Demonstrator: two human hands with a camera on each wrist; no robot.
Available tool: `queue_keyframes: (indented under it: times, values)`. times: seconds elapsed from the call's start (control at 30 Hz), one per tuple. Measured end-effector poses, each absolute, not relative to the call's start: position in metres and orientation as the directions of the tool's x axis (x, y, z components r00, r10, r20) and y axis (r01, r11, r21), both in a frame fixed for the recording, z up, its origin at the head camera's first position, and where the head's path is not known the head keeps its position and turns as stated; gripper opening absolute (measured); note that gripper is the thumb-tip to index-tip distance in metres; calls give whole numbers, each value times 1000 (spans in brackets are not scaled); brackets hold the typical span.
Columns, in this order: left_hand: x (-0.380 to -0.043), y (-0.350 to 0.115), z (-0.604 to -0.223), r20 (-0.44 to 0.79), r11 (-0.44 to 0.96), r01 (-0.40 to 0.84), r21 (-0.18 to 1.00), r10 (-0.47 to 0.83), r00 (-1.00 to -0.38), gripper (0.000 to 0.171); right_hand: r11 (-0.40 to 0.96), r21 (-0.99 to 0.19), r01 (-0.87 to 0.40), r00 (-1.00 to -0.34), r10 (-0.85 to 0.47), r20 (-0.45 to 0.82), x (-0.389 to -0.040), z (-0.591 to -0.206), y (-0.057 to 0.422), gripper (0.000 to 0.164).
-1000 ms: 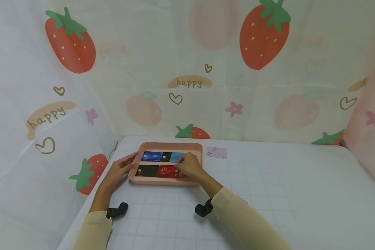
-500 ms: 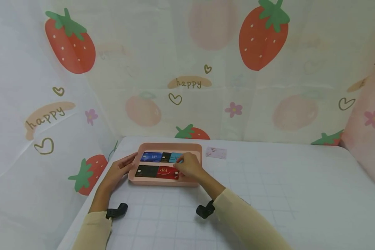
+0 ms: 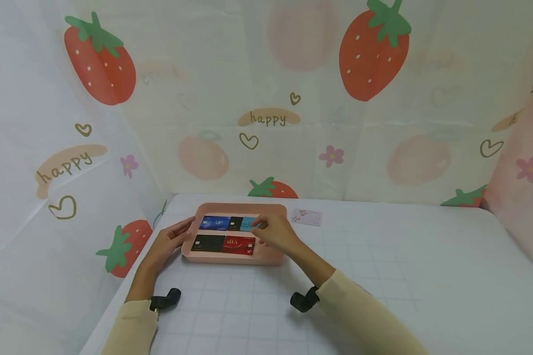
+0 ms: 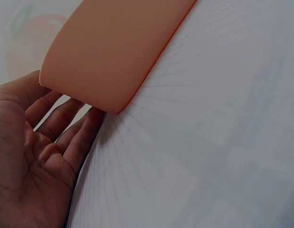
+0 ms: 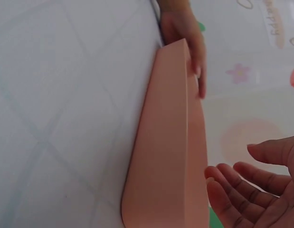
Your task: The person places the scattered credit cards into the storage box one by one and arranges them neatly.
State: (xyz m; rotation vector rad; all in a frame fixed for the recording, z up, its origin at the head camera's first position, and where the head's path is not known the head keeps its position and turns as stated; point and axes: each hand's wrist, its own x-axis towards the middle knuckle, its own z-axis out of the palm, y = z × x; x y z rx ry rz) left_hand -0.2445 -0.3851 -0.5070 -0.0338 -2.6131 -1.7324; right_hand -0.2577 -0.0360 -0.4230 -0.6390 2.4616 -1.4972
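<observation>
A pink tray (image 3: 231, 259) lies on the table with cards in two rows. The back row has a blue card (image 3: 214, 223) and a black-and-light-blue card (image 3: 236, 224); the front row has a black card (image 3: 208, 243) and a red VIP card (image 3: 239, 245). My left hand (image 3: 169, 244) rests against the tray's left end, its extended fingers (image 4: 56, 118) touching the outer wall. Over the tray's right part hovers my right hand (image 3: 275, 232), partly covering the light-blue card end. In the right wrist view its fingers are loosely bent, with nothing between them.
A pale pink printed card (image 3: 307, 217) lies on the white table (image 3: 382, 266), just right of the tray's back corner. Behind the table hangs a strawberry-print curtain (image 3: 320, 123), which also runs along both sides.
My right hand has moved up and slightly right from the red card's right end, uncovering it. The left hand and the tray have stayed in place.
</observation>
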Motion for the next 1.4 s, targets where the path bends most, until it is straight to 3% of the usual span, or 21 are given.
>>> queue_keyframes:
  times: [0.63, 1.4]
  values:
    - [-227, -370, -476, -2, 384, 8, 923, 25, -1000, 57, 400, -855, -331, -906, -388, 170, -262, -402, -3, 20]
    - [-244, -384, -508, 21, 374, 23, 927, 9, -1000, 59, 445, -818, -364, -907, -370, 202, -283, -400, 41, 28]
